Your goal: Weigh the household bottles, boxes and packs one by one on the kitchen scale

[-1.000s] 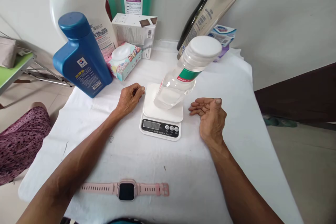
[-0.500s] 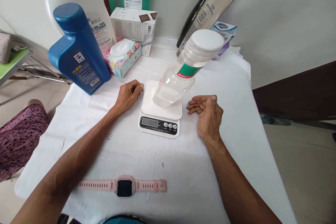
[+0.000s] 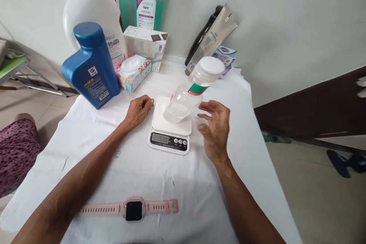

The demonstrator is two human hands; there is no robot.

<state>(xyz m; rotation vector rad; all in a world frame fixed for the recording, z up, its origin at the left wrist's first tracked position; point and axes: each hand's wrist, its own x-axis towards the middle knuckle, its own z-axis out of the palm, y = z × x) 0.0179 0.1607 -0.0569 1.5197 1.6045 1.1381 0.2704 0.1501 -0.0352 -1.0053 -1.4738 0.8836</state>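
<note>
A clear plastic bottle (image 3: pixel 190 93) with a white cap and a green and red label stands on a small white kitchen scale (image 3: pixel 170 129) in the middle of the white-covered table (image 3: pixel 143 175). My left hand (image 3: pixel 139 109) rests on the cloth just left of the scale, its fingers curled and holding nothing. My right hand (image 3: pixel 214 126) is raised just right of the bottle, fingers spread and slightly blurred, a little apart from the bottle. The scale's display is lit but unreadable.
A pink smartwatch (image 3: pixel 133 209) lies near the front edge. At the back stand a blue jug (image 3: pixel 90 66), a white detergent bottle (image 3: pixel 91 11), a green bottle (image 3: pixel 143 2), a white box (image 3: pixel 145 44), a wipes pack (image 3: pixel 133 73) and leaning pouches (image 3: pixel 211 38). The table drops off at right.
My right hand has lifted off the cloth and opened toward the bottle. The left hand has stayed put. The camera has pulled back and turned slightly.
</note>
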